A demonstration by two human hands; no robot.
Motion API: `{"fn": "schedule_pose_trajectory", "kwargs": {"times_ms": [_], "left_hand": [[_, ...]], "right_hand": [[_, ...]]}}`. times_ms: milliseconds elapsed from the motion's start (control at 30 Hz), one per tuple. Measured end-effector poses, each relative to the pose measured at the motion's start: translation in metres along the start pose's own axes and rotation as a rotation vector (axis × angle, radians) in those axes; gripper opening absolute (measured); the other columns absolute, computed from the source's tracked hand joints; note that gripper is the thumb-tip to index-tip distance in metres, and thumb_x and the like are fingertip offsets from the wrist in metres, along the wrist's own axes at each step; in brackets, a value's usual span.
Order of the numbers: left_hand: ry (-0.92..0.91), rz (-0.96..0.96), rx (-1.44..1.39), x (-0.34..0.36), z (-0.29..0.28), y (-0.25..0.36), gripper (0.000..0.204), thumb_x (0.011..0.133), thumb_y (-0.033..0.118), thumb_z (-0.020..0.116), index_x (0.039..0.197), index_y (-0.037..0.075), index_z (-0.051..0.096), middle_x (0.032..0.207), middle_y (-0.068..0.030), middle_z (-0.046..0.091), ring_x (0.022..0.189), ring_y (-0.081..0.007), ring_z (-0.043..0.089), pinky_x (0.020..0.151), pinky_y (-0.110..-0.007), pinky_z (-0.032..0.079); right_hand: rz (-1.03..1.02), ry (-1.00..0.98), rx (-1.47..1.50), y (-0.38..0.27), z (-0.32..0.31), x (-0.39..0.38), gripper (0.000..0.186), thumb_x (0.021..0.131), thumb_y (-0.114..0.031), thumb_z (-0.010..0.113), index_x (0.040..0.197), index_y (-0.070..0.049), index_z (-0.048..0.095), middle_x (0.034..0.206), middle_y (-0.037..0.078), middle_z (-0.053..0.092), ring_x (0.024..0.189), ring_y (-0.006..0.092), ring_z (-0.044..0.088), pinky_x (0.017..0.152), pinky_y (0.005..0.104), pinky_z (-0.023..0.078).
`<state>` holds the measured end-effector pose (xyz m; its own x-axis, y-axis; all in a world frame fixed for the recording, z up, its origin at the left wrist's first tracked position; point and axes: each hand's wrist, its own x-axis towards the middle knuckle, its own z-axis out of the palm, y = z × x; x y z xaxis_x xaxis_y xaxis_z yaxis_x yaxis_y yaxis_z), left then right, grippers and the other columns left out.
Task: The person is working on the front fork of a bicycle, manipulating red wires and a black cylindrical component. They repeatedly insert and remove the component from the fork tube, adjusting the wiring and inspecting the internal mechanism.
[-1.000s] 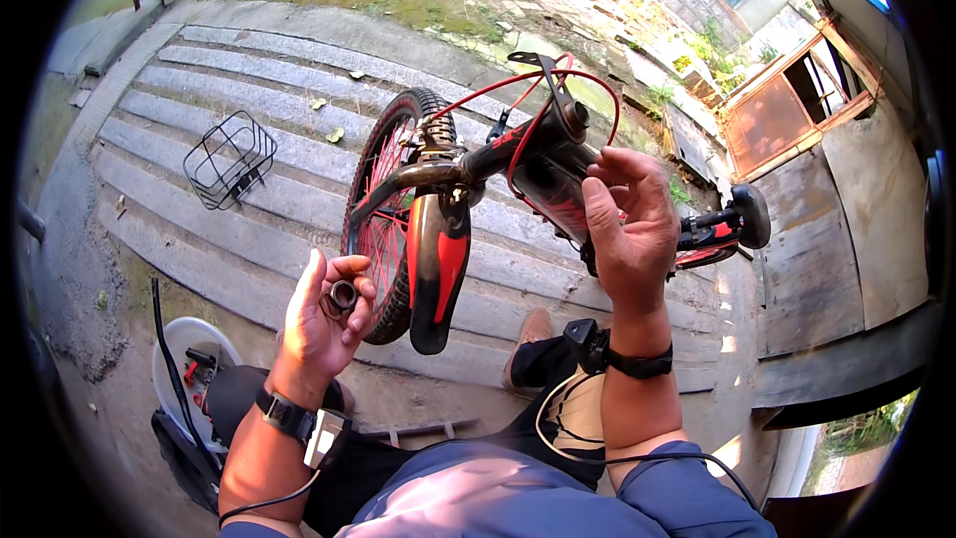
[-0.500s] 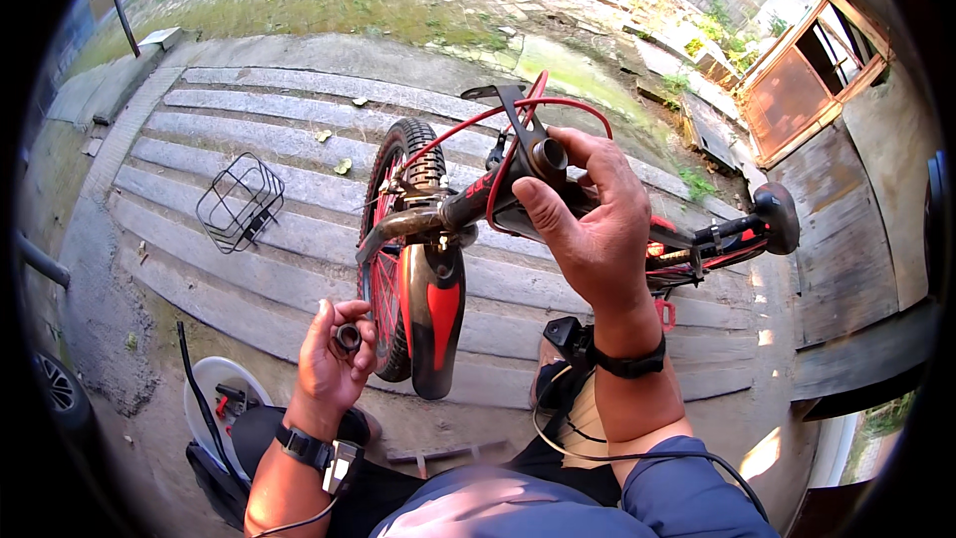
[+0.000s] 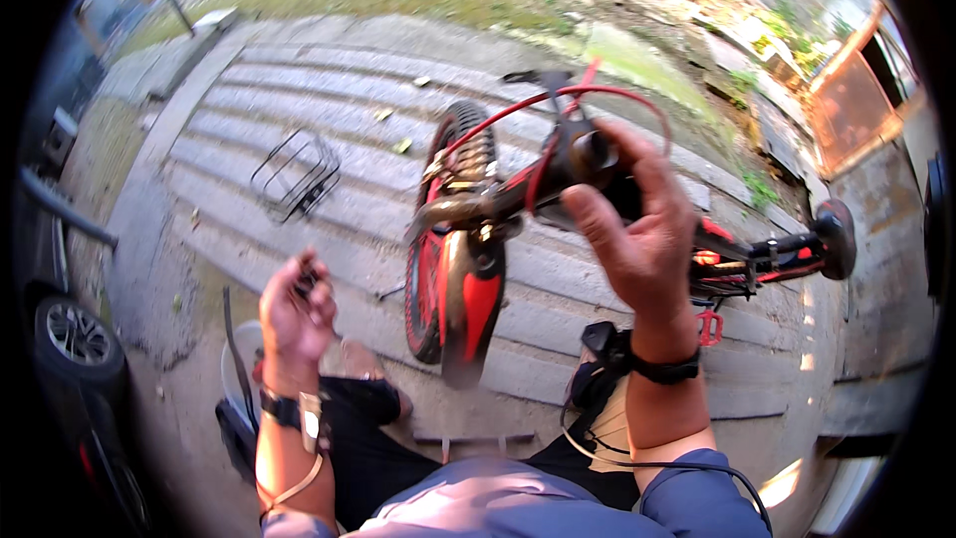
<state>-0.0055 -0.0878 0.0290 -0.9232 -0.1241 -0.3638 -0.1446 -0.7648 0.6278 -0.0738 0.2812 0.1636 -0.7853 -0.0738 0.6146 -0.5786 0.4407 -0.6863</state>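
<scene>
A small bicycle with red and black parts stands tilted before me, its front wheel [image 3: 423, 289] and red-and-black mudguard [image 3: 473, 304] toward me. My right hand [image 3: 637, 229] is curled round the upper end of its frame tube [image 3: 596, 151], thumb on the near side and fingers on the far side. The tube's round open end shows between them. Red cables [image 3: 607, 92] loop over the tube. Left of the wheel, apart from the bicycle, my left hand [image 3: 294, 314] is raised with its fingers closed on a small dark ring [image 3: 307, 282], blurred now.
A black wire basket [image 3: 296, 177] lies on the slatted concrete at the left. Near my left forearm is a white bucket [image 3: 239, 369], partly hidden. A dark car wheel [image 3: 80, 334] stands at the far left. The bicycle's saddle [image 3: 835, 237] reaches toward the right wall.
The view has swung, shifting the scene rightward. My left hand has moved left, away from the front wheel, with the ring still in its fingers. My right hand stays at the tube end.
</scene>
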Motion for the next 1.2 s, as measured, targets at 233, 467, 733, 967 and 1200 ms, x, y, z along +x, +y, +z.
{"fn": "schedule_pose_trajectory", "kwargs": {"times_ms": [233,467,733,967,1200], "left_hand": [[0.266,0.221,0.115,-0.012,-0.115,0.081,0.019,0.102,0.022,0.064,0.114,0.008,0.067,0.094,-0.0047,0.071,0.074,-0.0105,0.062,0.056,-0.022,0.046],[0.578,-0.045,0.269,-0.041,-0.318,0.04,0.02,0.104,0.025,0.058,0.09,0.011,0.061,0.079,-0.0016,0.066,0.068,-0.0142,0.064,0.055,-0.027,0.048],[0.779,-0.138,0.481,-0.087,-0.452,-0.026,0.021,0.102,0.025,0.057,0.089,0.009,0.059,0.074,-0.0044,0.058,0.065,-0.0209,0.061,0.058,-0.032,0.051],[0.834,-0.251,0.547,-0.105,-0.477,-0.036,0.017,0.101,0.026,0.059,0.099,0.009,0.059,0.085,-0.0048,0.059,0.075,-0.0202,0.063,0.06,-0.031,0.052],[0.848,-0.162,0.59,-0.084,-0.462,-0.019,0.02,0.1,0.027,0.061,0.108,0.009,0.06,0.097,-0.0053,0.059,0.085,-0.0195,0.064,0.063,-0.029,0.052]], "right_hand": [[0.13,0.021,0.193,-0.005,-0.001,-0.004,0.053,0.089,-0.015,0.083,0.133,0.005,0.061,0.12,0.013,0.068,0.106,0.0182,0.067,0.098,0.0312,0.052],[0.142,0.041,0.222,-0.001,0.005,0.002,0.049,0.088,-0.023,0.087,0.124,0.002,0.065,0.105,0.006,0.073,0.097,0.0124,0.069,0.089,0.0282,0.054],[0.085,0.077,0.078,0.002,0.006,-0.001,0.052,0.088,-0.027,0.087,0.124,0.002,0.064,0.104,0.005,0.072,0.095,0.0112,0.067,0.088,0.0273,0.054],[0.124,0.091,0.138,-0.001,0.004,-0.004,0.056,0.087,-0.03,0.088,0.125,0.003,0.064,0.105,0.006,0.072,0.096,0.0102,0.065,0.088,0.0269,0.054],[0.142,0.086,0.197,-0.001,0.008,-0.001,0.064,0.08,-0.039,0.092,0.122,0.003,0.066,0.102,0.008,0.075,0.093,0.0127,0.07,0.087,0.0287,0.056]]}}
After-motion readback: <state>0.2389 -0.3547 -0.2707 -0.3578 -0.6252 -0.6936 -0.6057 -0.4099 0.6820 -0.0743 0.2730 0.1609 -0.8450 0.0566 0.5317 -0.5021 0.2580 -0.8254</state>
